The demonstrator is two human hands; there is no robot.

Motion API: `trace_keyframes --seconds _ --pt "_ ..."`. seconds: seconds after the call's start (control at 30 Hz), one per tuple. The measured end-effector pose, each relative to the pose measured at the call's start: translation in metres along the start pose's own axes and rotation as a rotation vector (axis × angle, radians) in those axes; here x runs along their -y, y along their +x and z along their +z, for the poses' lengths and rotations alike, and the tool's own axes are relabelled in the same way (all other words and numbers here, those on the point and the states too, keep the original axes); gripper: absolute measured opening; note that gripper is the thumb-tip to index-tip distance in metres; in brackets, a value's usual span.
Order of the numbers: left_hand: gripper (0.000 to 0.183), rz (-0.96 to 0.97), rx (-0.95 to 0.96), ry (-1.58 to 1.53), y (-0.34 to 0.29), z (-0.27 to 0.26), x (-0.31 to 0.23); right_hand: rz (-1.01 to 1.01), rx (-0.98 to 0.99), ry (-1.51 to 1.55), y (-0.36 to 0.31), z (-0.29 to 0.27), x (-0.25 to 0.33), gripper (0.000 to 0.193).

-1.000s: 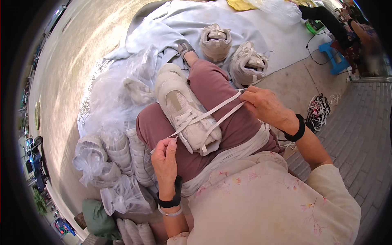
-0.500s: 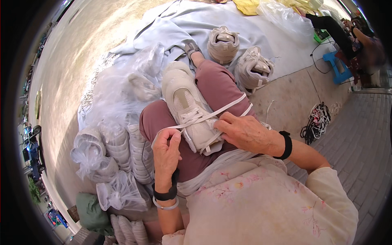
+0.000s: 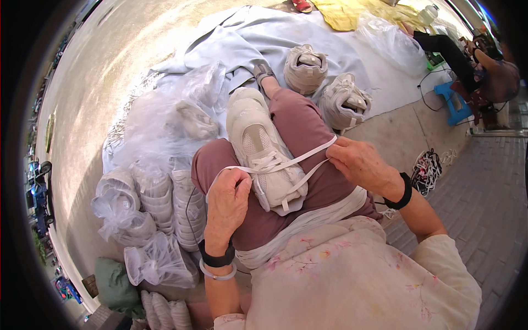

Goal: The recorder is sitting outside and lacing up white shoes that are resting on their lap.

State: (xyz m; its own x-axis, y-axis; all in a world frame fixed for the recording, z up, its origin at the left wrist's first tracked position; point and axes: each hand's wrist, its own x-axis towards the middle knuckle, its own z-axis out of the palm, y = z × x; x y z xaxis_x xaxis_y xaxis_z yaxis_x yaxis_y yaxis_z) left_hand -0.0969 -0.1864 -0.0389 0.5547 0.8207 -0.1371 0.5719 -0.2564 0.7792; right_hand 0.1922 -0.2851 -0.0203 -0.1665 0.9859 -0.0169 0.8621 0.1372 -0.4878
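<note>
A beige-white sneaker [image 3: 258, 137] lies across my thighs, its toe pointing away and its heel toward me. White laces [image 3: 286, 163] cross over its tongue and stretch out to both sides. My left hand [image 3: 228, 198] pinches one lace at the left of the shoe. On the right, over my knee, my right hand [image 3: 360, 164] grips the other lace between thumb and fingers, with a loop hanging back toward the shoe. A bundle of long white laces [image 3: 308, 234] lies over my lap.
Two beige sneakers [image 3: 306, 69] stand beyond my right knee on a pale sheet [image 3: 231, 38]. Plastic-wrapped white shoes [image 3: 157, 198] crowd the left side. A heap of black and white laces [image 3: 427, 170] lies right. Another person sits far right near a blue stool [image 3: 454, 104].
My right hand has moved from the shoe's heel out to the right and slightly up, drawing the lace across. My left hand stays at the left side, holding its lace.
</note>
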Motion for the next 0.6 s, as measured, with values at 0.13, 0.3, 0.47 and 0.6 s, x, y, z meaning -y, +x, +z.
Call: trace_keyframes --seconds 0.13,0.3,0.47,0.6 --pt "0.017 -0.422 0.073 -0.386 0.003 -0.002 -0.020 0.086 -0.072 0.009 0.000 -0.007 0.018 0.005" --pt "0.013 -0.235 -0.167 -0.201 -0.009 0.018 -0.010 -0.125 -0.039 0.227 0.007 0.010 0.041 0.013" --pt "0.012 -0.283 -0.265 -0.258 -0.019 0.023 -0.015 -0.123 0.092 0.166 0.007 0.028 0.046 0.018" --pt "0.021 0.123 -0.419 0.264 -0.031 0.025 -0.030 -0.171 0.106 0.189 0.005 0.028 0.039 0.016"
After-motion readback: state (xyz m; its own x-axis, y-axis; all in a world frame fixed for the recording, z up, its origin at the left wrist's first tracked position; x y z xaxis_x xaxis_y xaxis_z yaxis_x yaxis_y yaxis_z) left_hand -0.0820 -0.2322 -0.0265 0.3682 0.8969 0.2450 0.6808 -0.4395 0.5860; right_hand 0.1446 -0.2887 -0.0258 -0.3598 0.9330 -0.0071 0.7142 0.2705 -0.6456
